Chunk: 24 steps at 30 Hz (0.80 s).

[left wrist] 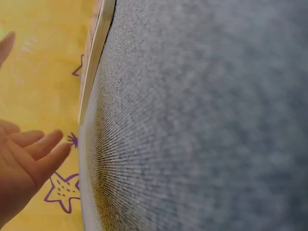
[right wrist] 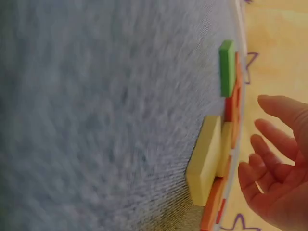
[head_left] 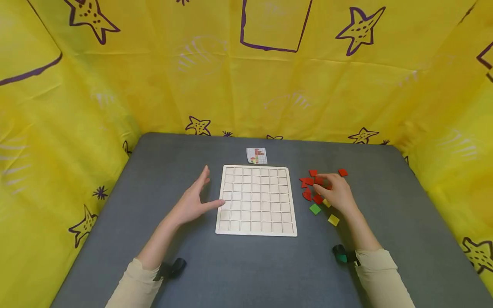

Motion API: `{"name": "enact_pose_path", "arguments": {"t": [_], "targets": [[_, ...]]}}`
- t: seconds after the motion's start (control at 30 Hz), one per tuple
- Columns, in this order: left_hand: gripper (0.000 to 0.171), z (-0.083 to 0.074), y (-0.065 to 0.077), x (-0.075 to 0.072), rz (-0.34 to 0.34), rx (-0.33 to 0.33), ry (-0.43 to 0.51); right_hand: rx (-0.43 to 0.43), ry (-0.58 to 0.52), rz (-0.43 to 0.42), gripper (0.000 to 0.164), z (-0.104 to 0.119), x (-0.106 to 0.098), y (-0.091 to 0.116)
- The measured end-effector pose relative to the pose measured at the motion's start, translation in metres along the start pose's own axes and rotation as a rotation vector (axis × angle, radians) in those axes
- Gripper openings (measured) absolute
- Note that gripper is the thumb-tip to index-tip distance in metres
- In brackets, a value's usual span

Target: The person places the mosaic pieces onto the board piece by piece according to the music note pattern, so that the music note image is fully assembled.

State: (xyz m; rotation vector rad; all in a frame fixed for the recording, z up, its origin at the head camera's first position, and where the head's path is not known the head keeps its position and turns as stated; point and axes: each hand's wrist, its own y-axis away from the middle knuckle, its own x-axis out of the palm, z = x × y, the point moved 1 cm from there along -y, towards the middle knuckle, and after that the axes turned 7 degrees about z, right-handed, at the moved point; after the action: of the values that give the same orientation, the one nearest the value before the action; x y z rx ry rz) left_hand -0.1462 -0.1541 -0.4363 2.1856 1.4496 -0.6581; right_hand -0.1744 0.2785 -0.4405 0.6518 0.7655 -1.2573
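A pale wooden grid board (head_left: 256,201) lies on the grey table, its square cells bare. My left hand (head_left: 195,201) is at its left edge, fingers straight and thumb stretched toward the board; whether the thumb touches it I cannot tell. In the left wrist view the left hand (left wrist: 24,163) holds nothing. My right hand (head_left: 336,192) is over a loose group of red tiles (head_left: 307,196). Its fingers (right wrist: 272,132) are lightly bent in the right wrist view, thumb apart, with no tile visible between them. A green tile (head_left: 315,208) and yellow tiles (head_left: 333,220) lie nearby.
A small printed card (head_left: 256,155) with a coloured grid pattern lies just behind the board. One red tile (head_left: 343,172) sits apart at the far right of the group. Yellow cloth (head_left: 231,94) with purple drawings hangs around the table.
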Motion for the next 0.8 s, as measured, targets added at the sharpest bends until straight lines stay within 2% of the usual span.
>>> {"name": "enact_pose_path", "arguments": {"t": [0.17,0.37,0.63,0.8], "targets": [[0.118,0.007,0.005,0.007,0.133,0.048,-0.032,-0.03,0.019,0.02,0.04,-0.011,0.004,-0.011],[0.12,0.009,0.007,0.012,0.247,0.088,-0.078,0.009,0.025,0.053,0.039,-0.017,0.007,-0.017],[0.119,0.007,0.009,0.016,0.333,0.121,-0.118,0.024,0.02,0.056,0.035,-0.017,0.006,-0.022],[0.118,0.009,0.008,0.019,0.339,0.148,-0.158,0.032,0.026,0.036,0.033,-0.018,0.007,-0.025]]}}
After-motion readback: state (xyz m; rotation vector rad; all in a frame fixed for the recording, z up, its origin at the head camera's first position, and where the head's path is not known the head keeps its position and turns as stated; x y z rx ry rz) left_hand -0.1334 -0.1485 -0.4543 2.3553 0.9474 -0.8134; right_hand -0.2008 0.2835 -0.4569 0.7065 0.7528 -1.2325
